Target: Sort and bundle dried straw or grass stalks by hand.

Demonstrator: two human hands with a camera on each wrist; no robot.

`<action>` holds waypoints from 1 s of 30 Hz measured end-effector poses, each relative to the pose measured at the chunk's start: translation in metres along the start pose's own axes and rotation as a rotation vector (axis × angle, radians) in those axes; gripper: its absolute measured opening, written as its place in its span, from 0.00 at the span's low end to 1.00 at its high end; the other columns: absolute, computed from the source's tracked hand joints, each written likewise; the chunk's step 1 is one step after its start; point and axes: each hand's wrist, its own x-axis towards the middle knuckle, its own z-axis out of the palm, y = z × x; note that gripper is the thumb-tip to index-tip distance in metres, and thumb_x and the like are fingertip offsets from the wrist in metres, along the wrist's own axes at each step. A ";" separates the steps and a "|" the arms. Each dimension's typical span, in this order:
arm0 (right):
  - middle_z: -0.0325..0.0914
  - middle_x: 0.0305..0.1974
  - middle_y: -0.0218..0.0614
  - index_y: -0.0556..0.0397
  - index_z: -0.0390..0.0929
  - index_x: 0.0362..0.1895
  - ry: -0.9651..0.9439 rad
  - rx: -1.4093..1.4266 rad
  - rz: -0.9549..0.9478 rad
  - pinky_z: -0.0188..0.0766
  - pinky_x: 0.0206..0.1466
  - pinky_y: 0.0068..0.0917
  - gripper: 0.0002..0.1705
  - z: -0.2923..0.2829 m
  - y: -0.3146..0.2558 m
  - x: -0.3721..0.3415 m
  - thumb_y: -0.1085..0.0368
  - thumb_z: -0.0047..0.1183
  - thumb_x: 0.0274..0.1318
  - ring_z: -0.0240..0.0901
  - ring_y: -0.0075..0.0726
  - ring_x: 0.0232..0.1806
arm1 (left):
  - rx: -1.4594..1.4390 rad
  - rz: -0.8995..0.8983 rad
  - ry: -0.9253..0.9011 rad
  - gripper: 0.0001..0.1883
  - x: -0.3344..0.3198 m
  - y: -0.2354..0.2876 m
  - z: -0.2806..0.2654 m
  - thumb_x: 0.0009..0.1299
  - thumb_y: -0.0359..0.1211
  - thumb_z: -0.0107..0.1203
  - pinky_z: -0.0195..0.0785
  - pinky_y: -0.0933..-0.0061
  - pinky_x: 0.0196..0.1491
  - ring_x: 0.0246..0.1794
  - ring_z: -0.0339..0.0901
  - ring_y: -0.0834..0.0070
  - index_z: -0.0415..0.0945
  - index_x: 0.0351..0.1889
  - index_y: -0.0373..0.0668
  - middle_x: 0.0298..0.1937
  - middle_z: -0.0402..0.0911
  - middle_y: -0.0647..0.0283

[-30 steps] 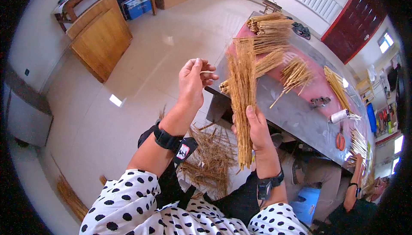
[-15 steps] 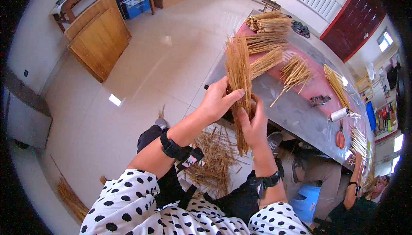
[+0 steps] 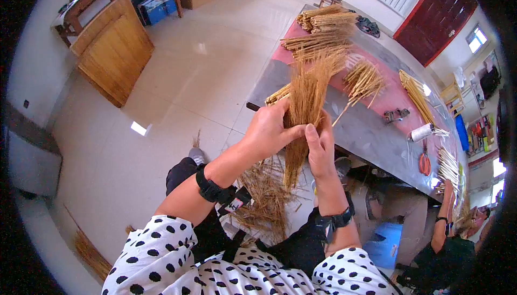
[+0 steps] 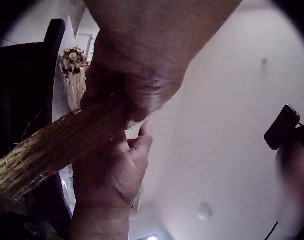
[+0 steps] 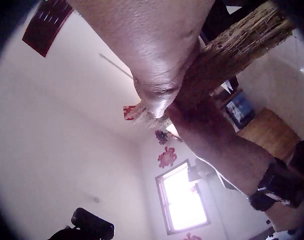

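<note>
A bundle of dry broom straw (image 3: 308, 93) stands nearly upright between my hands in the head view, its bushy tops spread upward and its stalk ends pointing down. My left hand (image 3: 269, 132) grips it around the middle from the left, thumb across the front. From the right, my right hand (image 3: 321, 155) holds the same stretch, and the two thumbs meet over the stalks. In the left wrist view the stalk end of the bundle (image 4: 37, 155) juts out below the hand. The right wrist view shows its stalks (image 5: 247, 42) too; the fingers behind are hidden.
More straw bundles (image 3: 336, 23) lie on the table (image 3: 366, 133) to the right, with a thread spool (image 3: 421, 132) and red-handled scissors (image 3: 425, 164). Loose straw scraps (image 3: 264, 200) cover the floor below. Another person's arm (image 3: 444, 209) reaches in at the right.
My left hand, raised apart from the bundle a second ago, has come across and gripped it beside the right hand. The bundle's tops are now lower and fanned wider.
</note>
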 end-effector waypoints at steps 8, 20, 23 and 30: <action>0.73 0.45 0.43 0.60 0.63 0.56 0.050 -0.170 -0.050 0.65 0.53 0.32 0.21 0.008 -0.007 -0.005 0.57 0.37 0.68 0.69 0.36 0.48 | -0.057 0.327 0.203 0.24 0.007 -0.014 0.012 0.56 0.37 0.62 0.70 0.67 0.43 0.36 0.78 0.60 0.70 0.47 0.34 0.36 0.79 0.55; 0.76 0.38 0.48 0.60 0.64 0.52 0.043 -0.374 -0.134 0.70 0.45 0.34 0.20 0.014 -0.004 -0.009 0.59 0.46 0.63 0.75 0.43 0.39 | -0.779 -0.093 0.003 0.13 0.004 -0.008 0.010 0.65 0.23 0.53 0.71 0.77 0.45 0.39 0.75 0.82 0.73 0.48 0.35 0.41 0.79 0.66; 0.75 0.36 0.50 0.59 0.66 0.49 0.109 -0.453 -0.160 0.69 0.42 0.34 0.16 0.015 -0.009 -0.008 0.61 0.44 0.64 0.75 0.47 0.36 | -0.813 -0.122 -0.022 0.13 0.003 -0.012 0.017 0.65 0.24 0.54 0.71 0.77 0.46 0.39 0.75 0.82 0.72 0.48 0.35 0.42 0.79 0.67; 0.75 0.31 0.51 0.58 0.70 0.43 0.158 -0.475 -0.155 0.69 0.35 0.36 0.11 0.012 -0.006 -0.008 0.64 0.42 0.65 0.73 0.56 0.31 | -0.817 -0.163 -0.122 0.13 0.004 -0.016 0.014 0.65 0.25 0.55 0.69 0.77 0.47 0.41 0.74 0.82 0.73 0.48 0.36 0.42 0.78 0.69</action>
